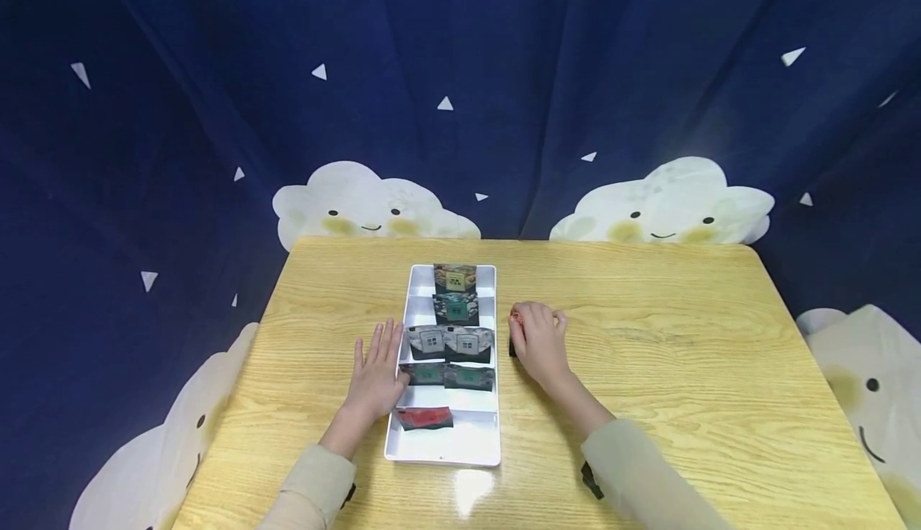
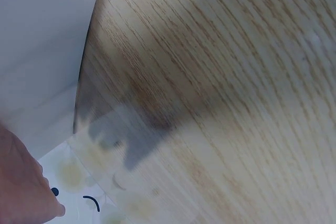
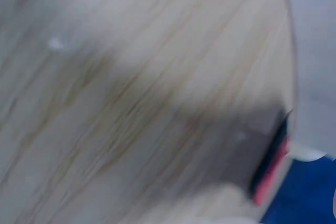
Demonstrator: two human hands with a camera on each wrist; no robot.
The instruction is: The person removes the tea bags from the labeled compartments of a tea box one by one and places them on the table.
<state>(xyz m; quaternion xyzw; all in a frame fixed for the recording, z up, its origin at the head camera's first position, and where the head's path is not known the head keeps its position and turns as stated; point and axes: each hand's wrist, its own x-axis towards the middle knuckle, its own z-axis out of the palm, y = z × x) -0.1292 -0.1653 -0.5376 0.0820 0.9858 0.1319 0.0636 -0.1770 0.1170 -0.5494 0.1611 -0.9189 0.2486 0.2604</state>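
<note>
A white tray (image 1: 475, 442) with several compartments stands on the table. My left hand (image 1: 376, 378) rests along its left side, fingers straight and thumb at the rim. To the right of the tray, my right hand (image 1: 541, 344) pinches a small red and black packet (image 3: 273, 169), mostly hidden by the fingers in the head view. Inside the tray, a red packet (image 1: 424, 418) lies in the nearest compartment at the left. Farther up come two dark green packets (image 1: 469, 377), two grey packets (image 1: 468, 344), one green-labelled packet (image 1: 456, 309) and a yellow-labelled packet (image 1: 455, 280) at the far end.
The wooden table (image 1: 683, 370) extends to both sides of the tray. Behind its far edge hangs a dark blue curtain (image 1: 489, 50) printed with white clouds and triangles.
</note>
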